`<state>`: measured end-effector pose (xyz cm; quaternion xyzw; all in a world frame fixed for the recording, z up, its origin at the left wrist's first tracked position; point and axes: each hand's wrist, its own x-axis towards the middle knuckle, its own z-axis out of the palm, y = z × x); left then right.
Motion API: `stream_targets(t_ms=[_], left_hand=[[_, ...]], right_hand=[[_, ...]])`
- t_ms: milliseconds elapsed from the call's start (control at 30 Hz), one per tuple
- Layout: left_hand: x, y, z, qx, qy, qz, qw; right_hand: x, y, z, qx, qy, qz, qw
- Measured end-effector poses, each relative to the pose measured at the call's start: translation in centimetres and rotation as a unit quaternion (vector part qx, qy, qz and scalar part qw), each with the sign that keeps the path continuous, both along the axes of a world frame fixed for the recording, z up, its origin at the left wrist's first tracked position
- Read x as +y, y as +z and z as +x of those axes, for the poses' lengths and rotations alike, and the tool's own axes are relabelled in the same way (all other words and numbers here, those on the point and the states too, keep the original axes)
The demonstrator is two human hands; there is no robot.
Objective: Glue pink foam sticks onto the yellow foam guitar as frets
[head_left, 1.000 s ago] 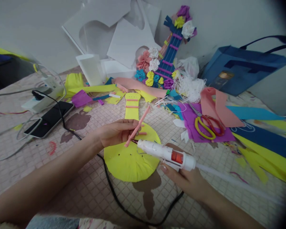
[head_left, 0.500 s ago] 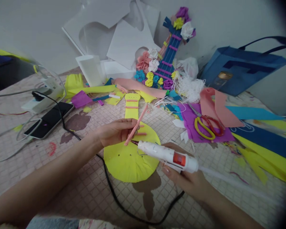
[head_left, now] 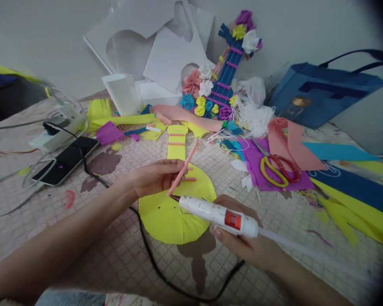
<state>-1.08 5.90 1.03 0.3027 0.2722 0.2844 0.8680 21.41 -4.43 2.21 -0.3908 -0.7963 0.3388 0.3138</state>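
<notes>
My left hand pinches a thin pink paper-covered strip, tilted above a yellow guitar shape. My right hand is wrapped round a white hot glue gun with a clear glue stick out of its back. The gun's dark nozzle is at the strip's lower end; I cannot tell whether they touch. The yellow guitar lies flat, with pink bars across its neck and body, and small dark holes in the body.
Scissors lie on purple paper at right, near a blue bag. A finished blue guitar with paper flowers leans at the back. A phone and power strip are at left. A black cord curves across the tabletop.
The glue gun in my right hand has moved left and slightly down, bringing its nozzle to the pink strip's lower end. My left hand and the strip have hardly moved.
</notes>
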Motion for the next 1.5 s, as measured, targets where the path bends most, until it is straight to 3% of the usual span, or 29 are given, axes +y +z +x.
stream_targets(t_ms=[267, 600, 933, 1267, 1500], left_hand=[[-0.1, -0.1, 0.1, 0.001, -0.018, 0.015, 1.000], [-0.3, 0.0, 0.2, 0.026, -0.024, 0.015, 0.999], [-0.5, 0.2, 0.2, 0.026, -0.055, 0.025, 0.998], [-0.6, 0.2, 0.1, 0.030, -0.078, 0.027, 0.996], [-0.7, 0.2, 0.1, 0.033, -0.081, 0.041, 0.995]], right_hand=[[-0.1, -0.9, 0.6, -0.004, -0.040, -0.009, 0.999], [0.1, -2.2, 1.7, -0.018, -0.112, 0.037, 0.993], [0.8, -2.0, 1.7, 0.005, -0.191, 0.066, 0.979], [1.3, -1.5, 2.1, 0.039, -0.243, 0.043, 0.968], [1.7, -1.0, 2.0, 0.070, -0.244, 0.035, 0.967]])
